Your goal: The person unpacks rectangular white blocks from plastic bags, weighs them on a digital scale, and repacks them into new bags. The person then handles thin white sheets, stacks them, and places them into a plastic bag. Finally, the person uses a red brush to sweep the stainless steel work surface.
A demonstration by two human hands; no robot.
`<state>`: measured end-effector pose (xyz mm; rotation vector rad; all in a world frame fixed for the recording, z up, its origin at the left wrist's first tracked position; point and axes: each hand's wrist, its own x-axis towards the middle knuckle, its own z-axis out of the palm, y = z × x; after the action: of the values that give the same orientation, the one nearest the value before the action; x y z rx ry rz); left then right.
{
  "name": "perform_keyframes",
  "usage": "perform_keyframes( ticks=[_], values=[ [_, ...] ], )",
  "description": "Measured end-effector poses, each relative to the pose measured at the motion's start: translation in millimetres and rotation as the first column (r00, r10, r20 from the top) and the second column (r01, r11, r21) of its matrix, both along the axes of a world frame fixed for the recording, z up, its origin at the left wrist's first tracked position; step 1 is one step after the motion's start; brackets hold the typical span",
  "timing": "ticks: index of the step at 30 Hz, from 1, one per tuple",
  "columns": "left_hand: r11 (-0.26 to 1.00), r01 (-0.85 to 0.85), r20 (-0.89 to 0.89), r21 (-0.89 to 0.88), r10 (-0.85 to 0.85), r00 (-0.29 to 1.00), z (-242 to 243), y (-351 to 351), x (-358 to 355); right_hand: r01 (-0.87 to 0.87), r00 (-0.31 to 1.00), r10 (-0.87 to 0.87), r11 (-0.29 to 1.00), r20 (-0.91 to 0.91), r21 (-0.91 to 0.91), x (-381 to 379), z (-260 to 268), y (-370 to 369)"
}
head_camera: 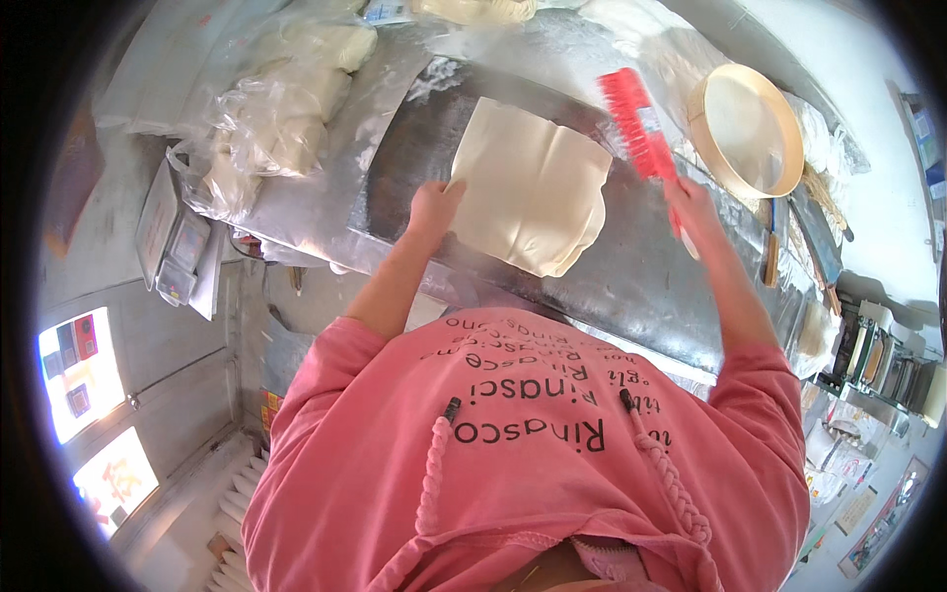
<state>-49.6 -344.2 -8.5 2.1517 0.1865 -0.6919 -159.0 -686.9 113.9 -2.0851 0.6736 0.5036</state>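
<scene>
A folded sheet of pale dough (pixel 529 189) lies on a dark metal sheet (pixel 414 140) on the worktop, with layered folds along its right and lower right edge. My left hand (pixel 436 207) grips the dough's left edge between thumb and fingers. In my right hand (pixel 689 203) is the handle of a red bristle brush (pixel 635 122). The brush is raised to the right of the dough, apart from it, bristles facing left and slightly blurred.
Plastic-wrapped blocks of dough (pixel 285 111) sit at the worktop's left. A round wooden sieve (pixel 699 122) stands at the right, near a wooden-handled brush (pixel 772 259). White flour (pixel 621 22) is heaped at the back. A roller machine (pixel 877 362) is beyond the right end.
</scene>
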Motion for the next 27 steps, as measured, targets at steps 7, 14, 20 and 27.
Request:
perform_keyframes(
  ticks=[7,14,20,27],
  values=[
    [0.82,0.195,-0.06,-0.538,-0.268,0.962,52.6,-43.1,80.6,-0.847,0.5,0.857,0.453,0.128,0.277,-28.1,-42.8,102.1],
    [0.889,0.437,0.627,0.14,-0.421,0.655,196.1,-73.2,133.1,-0.479,0.877,0.431,0.82,0.212,0.312,112.5,-93.8,109.0],
    [0.607,0.711,0.892,0.356,-0.448,-0.065,263.6,-45.9,168.9,-0.064,0.97,0.109,0.977,0.219,-0.204,97.5,-47.0,-7.0],
    [0.402,0.733,0.564,0.549,-0.825,0.029,115.1,-34.8,16.9,0.165,0.975,-0.14,0.977,0.172,-0.137,-13.6,-52.4,-0.1]
  ],
)
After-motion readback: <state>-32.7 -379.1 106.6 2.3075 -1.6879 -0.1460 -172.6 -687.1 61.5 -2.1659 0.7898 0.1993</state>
